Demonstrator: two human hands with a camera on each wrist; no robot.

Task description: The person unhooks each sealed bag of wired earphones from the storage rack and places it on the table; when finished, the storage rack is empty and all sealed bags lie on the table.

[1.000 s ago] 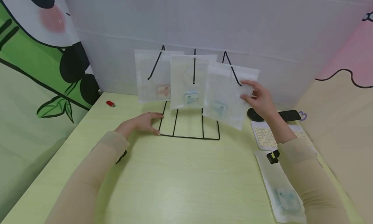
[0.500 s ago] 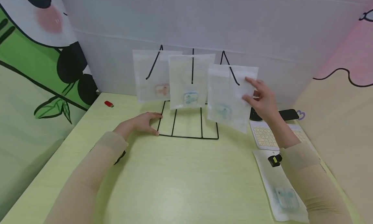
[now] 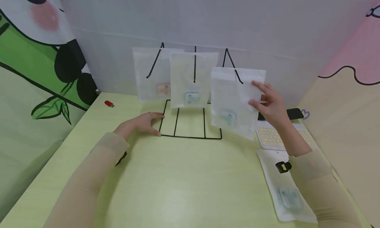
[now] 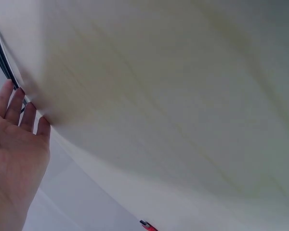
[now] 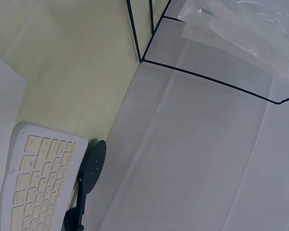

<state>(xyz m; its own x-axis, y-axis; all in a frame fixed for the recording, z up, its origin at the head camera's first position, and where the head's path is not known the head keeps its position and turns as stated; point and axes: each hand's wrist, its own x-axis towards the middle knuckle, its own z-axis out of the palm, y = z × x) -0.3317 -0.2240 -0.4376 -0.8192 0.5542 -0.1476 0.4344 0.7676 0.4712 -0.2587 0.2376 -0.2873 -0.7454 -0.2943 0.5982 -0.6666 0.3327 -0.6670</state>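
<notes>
A black wire display rack (image 3: 190, 137) stands at the back of the table, with three hooks pointing forward. On each hook hangs a translucent white bag: a left bag (image 3: 151, 66), a middle bag (image 3: 194, 69) and a right bag (image 3: 234, 99). Pale printed patterns or contents show faintly near their bottoms. My right hand (image 3: 271, 104) pinches the right bag by its right edge; that bag tilts, with the hook through its top. My left hand (image 3: 142, 123) rests at the left side of the rack's base, thumb and fingers spread and touching the wire.
At right lie a white keyboard (image 3: 271, 135), a dark phone (image 3: 295, 114) and another white bag (image 3: 288, 201), partly under the right forearm. A red USB stick (image 3: 109, 104) lies at back left. A light cloth wall (image 3: 252, 20) stands behind the rack.
The right bag, held by my right hand, has swung to face forward and shifted slightly right and lower. My left hand keeps its place on the rack. The head view has drifted slightly.
</notes>
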